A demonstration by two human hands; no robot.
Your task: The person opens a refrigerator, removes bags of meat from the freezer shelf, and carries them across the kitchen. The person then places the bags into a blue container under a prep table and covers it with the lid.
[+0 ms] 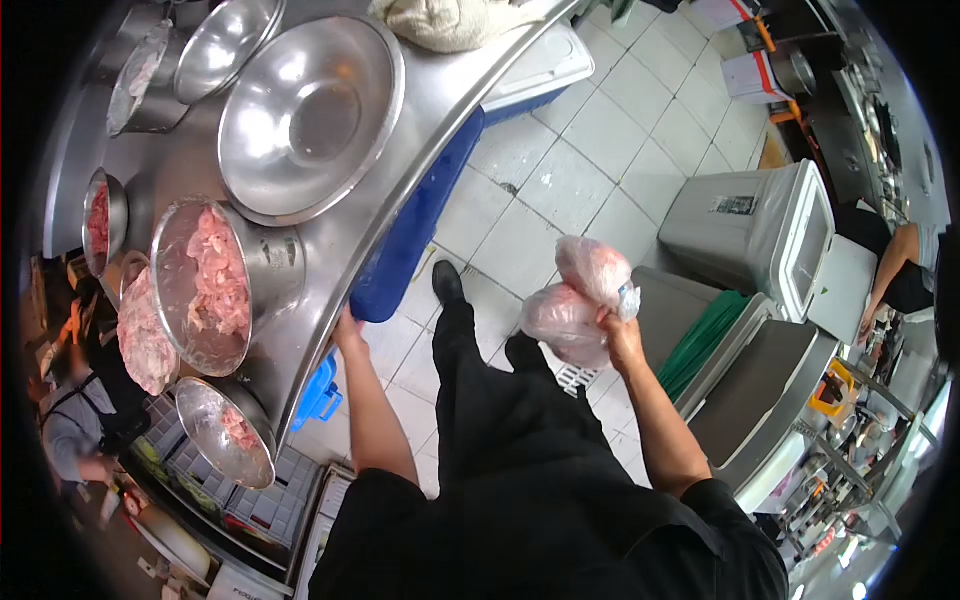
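Observation:
My right hand (622,340) is closed around the gathered necks of clear plastic bags (566,322) packed with pale pink raw meat. They hang over the floor in front of my legs. At the counter's edge, my left hand (349,332) grips the near end of a long blue plastic lid (410,235), its fingertips partly hidden. On the steel counter (315,255) beside it, a deep steel pot (272,270) holds pieces of raw meat (217,270). A smaller steel bowl (212,430) near the edge has a little meat in it.
A wide steel bowl (312,120) and a cream cloth (440,22) lie farther along the counter. A white-lidded cooler (540,65) stands below it. Grey bins (740,220) line the right side of the tiled floor (545,180). Another person (85,410) is at the far left.

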